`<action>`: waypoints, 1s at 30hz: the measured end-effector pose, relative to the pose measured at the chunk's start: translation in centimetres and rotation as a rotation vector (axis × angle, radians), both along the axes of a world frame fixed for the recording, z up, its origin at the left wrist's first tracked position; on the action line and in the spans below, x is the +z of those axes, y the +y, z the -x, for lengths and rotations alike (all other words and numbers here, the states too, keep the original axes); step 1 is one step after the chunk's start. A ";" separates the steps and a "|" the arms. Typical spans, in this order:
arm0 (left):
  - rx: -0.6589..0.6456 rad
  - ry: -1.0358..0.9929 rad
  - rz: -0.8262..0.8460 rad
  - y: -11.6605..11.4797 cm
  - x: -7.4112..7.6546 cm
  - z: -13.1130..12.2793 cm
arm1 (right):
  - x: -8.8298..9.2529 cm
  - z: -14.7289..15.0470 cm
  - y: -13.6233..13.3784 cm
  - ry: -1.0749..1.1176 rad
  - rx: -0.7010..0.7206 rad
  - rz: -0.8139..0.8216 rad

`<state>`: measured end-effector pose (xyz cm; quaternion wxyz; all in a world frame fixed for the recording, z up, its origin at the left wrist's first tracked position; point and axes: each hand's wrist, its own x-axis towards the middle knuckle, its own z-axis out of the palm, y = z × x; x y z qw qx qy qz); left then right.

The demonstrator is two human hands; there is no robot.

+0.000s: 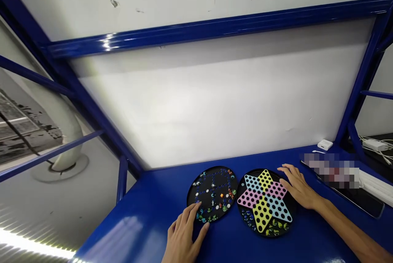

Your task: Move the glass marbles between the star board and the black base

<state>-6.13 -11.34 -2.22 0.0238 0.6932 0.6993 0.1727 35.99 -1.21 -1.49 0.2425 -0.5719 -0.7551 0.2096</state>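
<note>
My left hand [185, 232] rests at the near left rim of a round black tray [205, 189], fingers apart and nothing in them. Scattered over that tray are glass marbles [211, 217], a few white pieces and a small orange piece [221, 195]. To its right lies a second round black tray with a star-shaped Chinese checkers board [263, 200] in yellow, pink and blue, dotted with dark holes. Blue marbles [248, 219] and yellow-green marbles [276, 228] sit along its near rim. My right hand [297, 187] lies at this tray's upper right edge, fingers spread, holding nothing.
Both trays stand on a blue tabletop [147, 205] against a white wall [215, 99]. Blue metal bars [215, 28] frame the back and sides. At right are a black flat device [353, 197], a white power strip [377, 187] and a white adapter [324, 144].
</note>
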 end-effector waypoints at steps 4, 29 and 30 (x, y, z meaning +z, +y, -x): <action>-0.037 -0.041 0.078 1.0 2.0 0.2 | -0.1 1.5 2.3 0.083 -0.030 0.011; -0.257 -0.057 0.384 4.5 8.6 -1.2 | -1.0 2.8 2.7 0.191 -0.051 -0.097; -0.273 -0.048 0.360 4.2 8.5 -1.6 | -0.8 2.9 2.6 0.190 -0.051 -0.095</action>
